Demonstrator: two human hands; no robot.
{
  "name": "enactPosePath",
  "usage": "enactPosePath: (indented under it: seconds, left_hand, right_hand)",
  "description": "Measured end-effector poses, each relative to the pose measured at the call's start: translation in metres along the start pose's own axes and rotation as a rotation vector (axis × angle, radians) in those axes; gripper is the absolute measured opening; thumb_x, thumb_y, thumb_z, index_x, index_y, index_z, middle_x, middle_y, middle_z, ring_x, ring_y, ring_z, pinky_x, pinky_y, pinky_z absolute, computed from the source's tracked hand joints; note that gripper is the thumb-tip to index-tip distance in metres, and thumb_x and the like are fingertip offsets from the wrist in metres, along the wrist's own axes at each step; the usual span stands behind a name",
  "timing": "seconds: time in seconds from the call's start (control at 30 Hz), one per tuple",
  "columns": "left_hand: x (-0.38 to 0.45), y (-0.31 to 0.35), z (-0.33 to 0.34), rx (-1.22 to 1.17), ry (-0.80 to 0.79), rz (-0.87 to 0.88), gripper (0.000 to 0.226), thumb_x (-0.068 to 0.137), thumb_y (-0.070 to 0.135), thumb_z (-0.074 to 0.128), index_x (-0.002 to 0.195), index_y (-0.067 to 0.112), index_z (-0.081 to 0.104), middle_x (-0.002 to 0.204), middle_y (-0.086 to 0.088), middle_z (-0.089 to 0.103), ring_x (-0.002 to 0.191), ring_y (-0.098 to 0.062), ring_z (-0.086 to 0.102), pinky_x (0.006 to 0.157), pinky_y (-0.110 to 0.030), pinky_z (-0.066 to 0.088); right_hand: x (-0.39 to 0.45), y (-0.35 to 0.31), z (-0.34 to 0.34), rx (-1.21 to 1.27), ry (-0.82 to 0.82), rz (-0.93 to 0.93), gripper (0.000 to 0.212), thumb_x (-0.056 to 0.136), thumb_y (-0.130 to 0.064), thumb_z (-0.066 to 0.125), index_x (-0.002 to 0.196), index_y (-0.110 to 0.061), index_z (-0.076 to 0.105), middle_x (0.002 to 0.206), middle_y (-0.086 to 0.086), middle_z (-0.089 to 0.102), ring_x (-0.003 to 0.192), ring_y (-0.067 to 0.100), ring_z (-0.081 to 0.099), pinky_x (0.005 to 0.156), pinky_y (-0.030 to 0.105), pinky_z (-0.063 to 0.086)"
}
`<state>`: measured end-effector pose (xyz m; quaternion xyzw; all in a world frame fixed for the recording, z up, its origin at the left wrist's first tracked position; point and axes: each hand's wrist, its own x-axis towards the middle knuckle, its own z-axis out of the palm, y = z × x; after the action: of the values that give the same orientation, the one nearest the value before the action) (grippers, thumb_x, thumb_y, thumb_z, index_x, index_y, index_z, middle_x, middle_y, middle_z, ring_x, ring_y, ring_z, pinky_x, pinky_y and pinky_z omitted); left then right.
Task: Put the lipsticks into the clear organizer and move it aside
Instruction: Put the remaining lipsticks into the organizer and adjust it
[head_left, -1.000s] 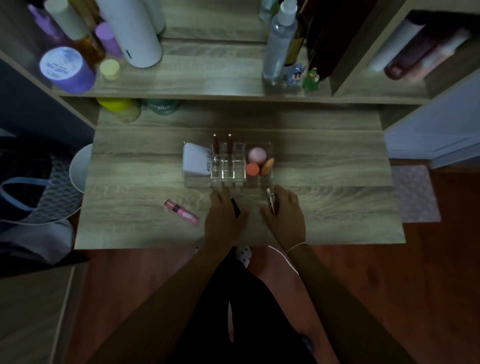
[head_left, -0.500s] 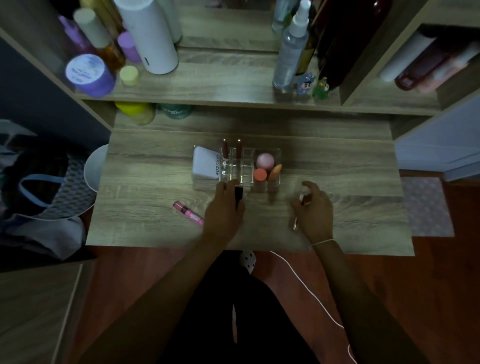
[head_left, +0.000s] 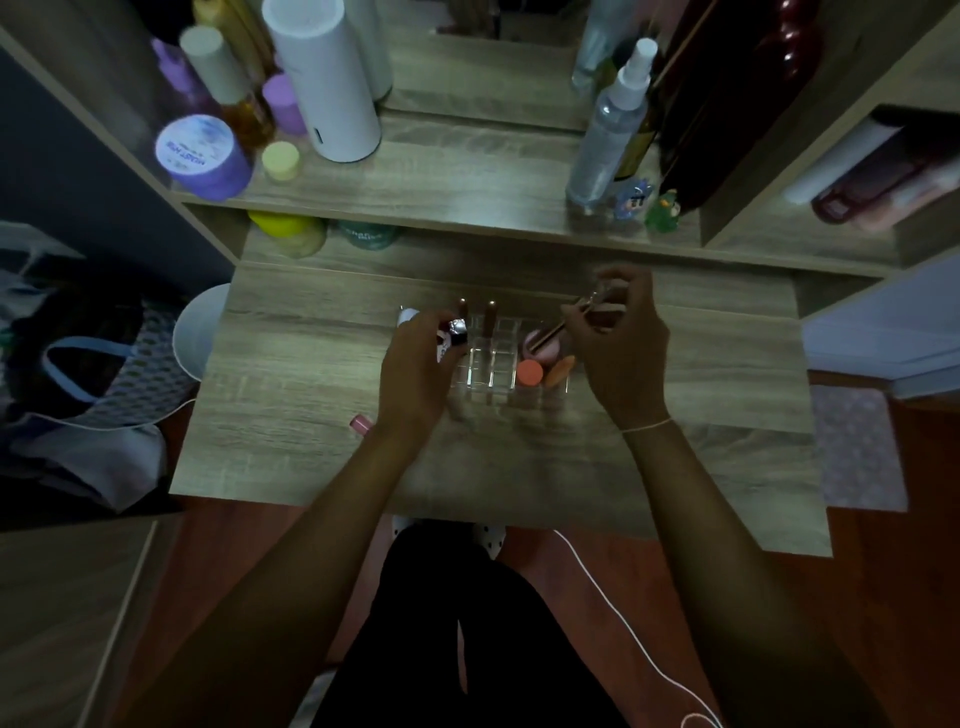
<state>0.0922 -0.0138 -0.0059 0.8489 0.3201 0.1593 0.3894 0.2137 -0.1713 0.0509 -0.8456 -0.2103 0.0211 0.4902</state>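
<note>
The clear organizer (head_left: 491, 371) stands in the middle of the wooden table (head_left: 311, 364). Two brown lipsticks (head_left: 491, 317) stand upright in its back slots. My left hand (head_left: 415, 374) hovers over the organizer's left end, shut on a dark lipstick (head_left: 458, 332) with a silvery end. My right hand (head_left: 621, 348) is raised over the right end, shut on a thin slanted lipstick (head_left: 574, 317). A pink lipstick (head_left: 360, 423) lies on the table at the left, partly hidden by my left wrist.
Pink and orange sponges (head_left: 530, 371) fill the organizer's right compartment. A white box (head_left: 408, 314) sits at its left end. Bottles and jars (head_left: 322, 88) crowd the shelf behind. A white stool (head_left: 200, 332) and a bag (head_left: 78, 364) stand left of the table.
Both hands picked lipsticks up off the table and rose to the organizer: the left one to its left end, the right one up and over its right end.
</note>
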Motion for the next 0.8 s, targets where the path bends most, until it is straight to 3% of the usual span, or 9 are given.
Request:
enactPosePath:
  seconds: [0.17,0.27,0.43,0.6,0.8]
  left_hand:
    - [-0.005,-0.002,0.004,0.053,-0.092,0.085,0.02,0.085,0.016,0.067,0.105,0.02,0.064,0.105,-0.005,0.062,0.088,-0.012,0.06,0.071,-0.017,0.042]
    - [0.002,-0.008,0.002,0.084,-0.083,0.069,0.025,0.085,0.015,0.067,0.11,0.02,0.063,0.108,-0.005,0.065,0.094,-0.015,0.06,0.075,-0.018,0.038]
    - [0.012,-0.013,-0.001,0.144,-0.121,0.077,0.026,0.085,0.013,0.065,0.111,0.017,0.064,0.106,-0.006,0.069,0.093,-0.021,0.062,0.075,-0.03,0.046]
    - [0.009,-0.021,0.001,0.222,-0.19,0.111,0.027,0.087,0.013,0.061,0.114,0.017,0.063,0.109,-0.005,0.069,0.098,-0.023,0.06,0.075,-0.035,0.048]
    - [0.012,-0.022,0.004,0.24,-0.194,0.109,0.025,0.087,0.013,0.062,0.112,0.016,0.064,0.108,-0.006,0.069,0.098,-0.024,0.06,0.071,-0.03,0.043]
  right_hand:
    - [0.002,0.005,0.015,-0.055,-0.043,-0.089,0.038,0.077,-0.004,0.075,0.109,-0.003,0.055,0.096,0.014,0.068,0.081,0.014,0.062,0.07,0.011,0.047]
    - [0.015,0.006,0.034,-0.074,-0.115,-0.116,0.035,0.076,-0.002,0.075,0.105,-0.003,0.055,0.095,0.014,0.068,0.08,0.011,0.06,0.071,0.011,0.048]
    - [0.027,0.007,0.052,-0.118,-0.231,-0.148,0.033,0.075,0.0,0.074,0.101,-0.005,0.055,0.096,0.014,0.065,0.081,0.014,0.059,0.071,0.005,0.042]
    - [0.022,0.014,0.054,-0.151,-0.311,-0.132,0.036,0.073,0.0,0.076,0.102,-0.008,0.055,0.096,0.012,0.065,0.083,0.024,0.064,0.074,0.04,0.058]
    - [0.024,0.022,0.06,-0.192,-0.388,-0.106,0.037,0.072,0.002,0.074,0.101,-0.012,0.054,0.097,0.011,0.065,0.086,0.023,0.063,0.078,0.045,0.056]
